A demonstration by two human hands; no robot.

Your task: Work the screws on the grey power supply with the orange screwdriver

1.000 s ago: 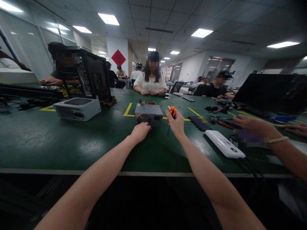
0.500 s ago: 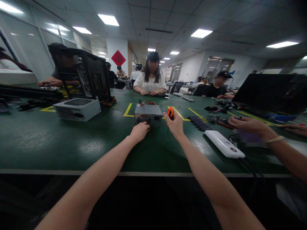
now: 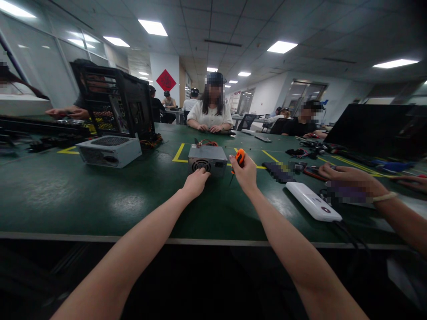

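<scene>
In front of me on the green table sits a grey metal power supply with a round fan grille and a socket in its near face. My left hand is closed against the lower part of that face, and its fingertips partly cover the grille. Just right of the unit, my right hand is closed around an orange and black screwdriver. The thin shaft points down and slightly left, apart from the power supply. Wires show behind the unit's top edge.
A second power supply and an open black computer case stand to the left. At right are a white power bank-like device, a dark monitor and a co-worker's hand. Another person sits opposite.
The screwdriver has tilted a little, its tip now further left of the handle. My left hand stays at the fan face. The whole view has shifted slightly.
</scene>
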